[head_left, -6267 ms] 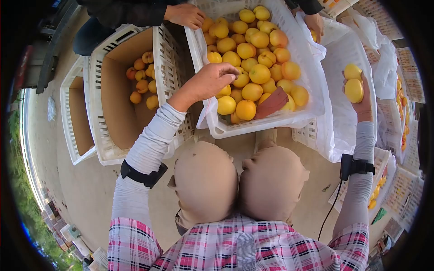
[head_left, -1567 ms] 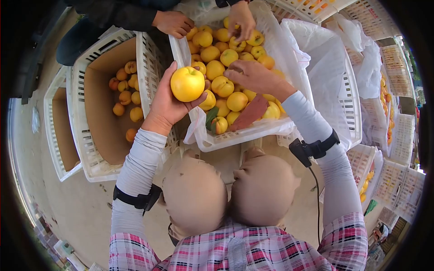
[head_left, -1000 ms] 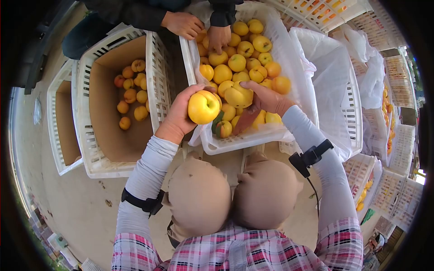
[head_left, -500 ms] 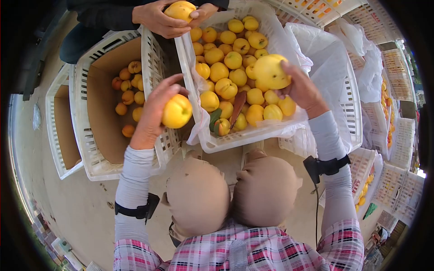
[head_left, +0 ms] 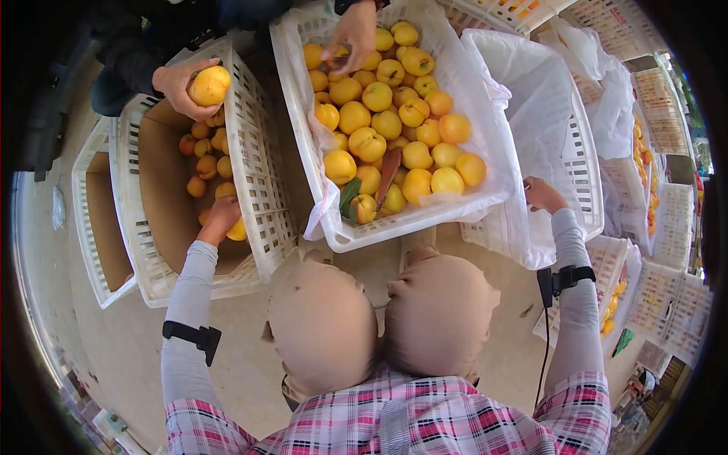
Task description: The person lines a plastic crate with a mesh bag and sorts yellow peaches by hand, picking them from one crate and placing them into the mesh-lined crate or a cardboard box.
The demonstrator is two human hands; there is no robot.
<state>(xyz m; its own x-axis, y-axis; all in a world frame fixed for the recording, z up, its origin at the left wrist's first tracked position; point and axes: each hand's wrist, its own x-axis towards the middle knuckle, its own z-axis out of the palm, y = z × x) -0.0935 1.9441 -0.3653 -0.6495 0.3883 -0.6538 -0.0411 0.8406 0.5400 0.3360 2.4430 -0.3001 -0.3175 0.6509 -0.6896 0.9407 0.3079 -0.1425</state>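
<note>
My left hand (head_left: 222,215) is down inside the cardboard-lined crate (head_left: 163,205) on the left. Its fingers curl over a yellow peach (head_left: 237,230), which shows only in part beside other peaches. Over on the right, my right hand (head_left: 544,196) reaches into a white crate with a plastic liner (head_left: 516,106). Those fingers look curled, and their tips are partly hidden by the liner, so I cannot make out what they hold. Between my hands stands a tilted white crate (head_left: 356,241) full of yellow peaches (head_left: 377,97), with a green leaf and a brown one among them.
Across from me, another person holds a peach (head_left: 209,86) above the left crate; that person's other hand (head_left: 356,34) reaches into the middle crate. More white crates (head_left: 667,303) are stacked at right, some with fruit. A narrow crate (head_left: 106,227) stands at far left.
My left hand has gone down and left into the left crate with its peach. My right hand has moved right to the lined crate; its peach is out of sight. The other person's hands have parted.
</note>
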